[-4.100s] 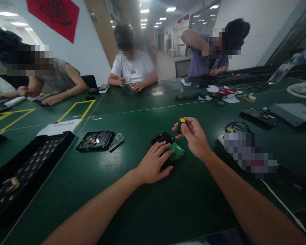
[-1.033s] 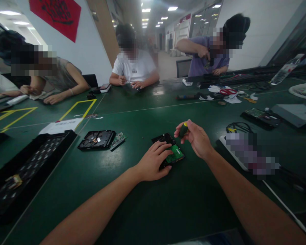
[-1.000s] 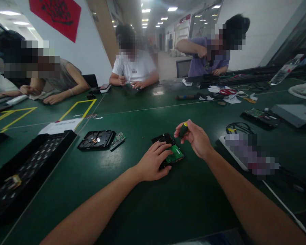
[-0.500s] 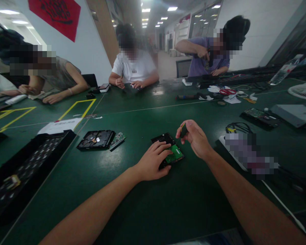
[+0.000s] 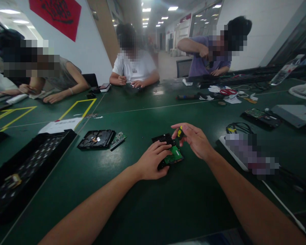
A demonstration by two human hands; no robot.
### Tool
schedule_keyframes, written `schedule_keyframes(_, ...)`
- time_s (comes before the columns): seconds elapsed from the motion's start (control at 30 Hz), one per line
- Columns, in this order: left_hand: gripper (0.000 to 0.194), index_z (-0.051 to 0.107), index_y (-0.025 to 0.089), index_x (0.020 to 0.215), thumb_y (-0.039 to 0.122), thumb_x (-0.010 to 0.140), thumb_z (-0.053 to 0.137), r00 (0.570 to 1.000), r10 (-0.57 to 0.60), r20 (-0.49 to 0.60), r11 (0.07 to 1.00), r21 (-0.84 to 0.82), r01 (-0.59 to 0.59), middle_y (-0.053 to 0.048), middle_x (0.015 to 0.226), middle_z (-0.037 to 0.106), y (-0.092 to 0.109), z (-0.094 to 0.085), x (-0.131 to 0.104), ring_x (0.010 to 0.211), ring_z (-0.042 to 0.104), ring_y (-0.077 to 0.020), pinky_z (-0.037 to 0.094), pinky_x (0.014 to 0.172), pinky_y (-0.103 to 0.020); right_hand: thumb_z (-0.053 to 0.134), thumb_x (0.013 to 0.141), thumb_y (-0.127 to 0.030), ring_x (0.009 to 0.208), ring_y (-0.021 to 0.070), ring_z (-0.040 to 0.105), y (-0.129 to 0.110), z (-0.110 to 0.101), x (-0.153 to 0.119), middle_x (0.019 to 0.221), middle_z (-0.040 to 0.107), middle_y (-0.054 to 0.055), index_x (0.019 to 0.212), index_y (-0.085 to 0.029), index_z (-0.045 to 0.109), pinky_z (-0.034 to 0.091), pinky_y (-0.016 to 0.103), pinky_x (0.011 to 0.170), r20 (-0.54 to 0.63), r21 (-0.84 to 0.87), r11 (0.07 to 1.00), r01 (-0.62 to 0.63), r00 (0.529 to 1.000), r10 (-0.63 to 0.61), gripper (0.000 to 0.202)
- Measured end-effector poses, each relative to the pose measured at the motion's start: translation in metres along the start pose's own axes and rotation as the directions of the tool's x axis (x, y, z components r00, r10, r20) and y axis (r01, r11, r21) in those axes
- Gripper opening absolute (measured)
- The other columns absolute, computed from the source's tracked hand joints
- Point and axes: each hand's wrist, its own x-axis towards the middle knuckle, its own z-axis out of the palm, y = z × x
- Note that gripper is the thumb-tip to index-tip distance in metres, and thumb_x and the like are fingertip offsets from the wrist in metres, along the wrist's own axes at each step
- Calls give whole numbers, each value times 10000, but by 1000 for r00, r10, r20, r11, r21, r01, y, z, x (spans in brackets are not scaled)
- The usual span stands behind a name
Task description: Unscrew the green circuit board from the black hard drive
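On the green table lies a black hard drive with a green circuit board [image 5: 176, 154]. My left hand [image 5: 154, 160] rests over its left part, fingers spread across the board and thumb at the near edge, pressing or holding the drive. Just above the drive's right side, my right hand [image 5: 193, 139] has its fingers closed round a small yellow and black screwdriver handle [image 5: 180, 132]. The screwdriver's shaft and tip are too small to make out against the drive.
Left of the drive are an opened hard drive [image 5: 96, 139], a loose circuit board [image 5: 118, 140] and a long black tray [image 5: 32, 170]. To the right lie a white-edged device [image 5: 234, 154], a black cable [image 5: 238, 128] and another drive [image 5: 261, 118]. Several people sit across the table.
The fingers of my right hand have shifted on the screwdriver, and its handle has turned, showing more yellow. My left hand stays on the drive, nearly unmoved.
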Motion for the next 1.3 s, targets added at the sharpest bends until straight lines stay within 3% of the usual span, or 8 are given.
schedule_keyframes(0.2, 586, 577, 208, 1398, 354, 848, 716, 1000, 2, -5, 1000, 21, -2, -142, 1562, 550, 2, 1, 0, 1521, 424, -368, 323, 1285, -596, 658, 1006, -541, 832, 186, 699, -1, 2, 1, 941, 750, 55, 1003, -240, 607, 517, 224, 522, 2, 123, 992, -20, 1000, 20, 305)
schedule_keyframes(0.5, 576, 575, 203, 1400, 343, 857, 709, 1000, 12, -20, 1000, 24, -11, -149, 1548, 555, 2, 2, 0, 1509, 433, -372, 334, 1276, -596, 649, 1003, -521, 788, 171, 659, -3, 3, 0, 918, 700, 67, 1020, -205, 701, 489, 194, 463, -7, 139, 989, -42, 999, 44, 321)
schedule_keyframes(0.6, 547, 584, 205, 1385, 350, 873, 707, 1000, 3, -15, 1000, 17, -2, -153, 1534, 566, 3, 0, 0, 1503, 441, -376, 350, 1264, -606, 632, 1011, -537, 800, 183, 674, -1, 3, 0, 905, 705, 71, 1020, -200, 710, 538, 219, 501, 6, 151, 988, -31, 1000, 31, 346)
schedule_keyframes(0.9, 567, 577, 192, 1400, 319, 864, 714, 1000, 4, 19, 1000, 6, -4, -162, 1566, 543, 5, -3, 0, 1528, 409, -394, 322, 1271, -638, 589, 1034, -573, 814, 181, 686, 6, 1, 0, 896, 690, 58, 1009, -202, 696, 605, 262, 588, 58, 123, 992, -23, 998, 16, 388)
schedule_keyframes(1.3, 544, 588, 175, 1386, 305, 871, 703, 1000, 16, 8, 1000, -2, -16, -173, 1559, 544, 6, -4, 1, 1518, 415, -393, 347, 1260, -624, 716, 985, -491, 815, 165, 677, 2, 1, -2, 898, 684, 31, 1011, -219, 629, 581, 238, 570, 47, 96, 995, -26, 999, 22, 287)
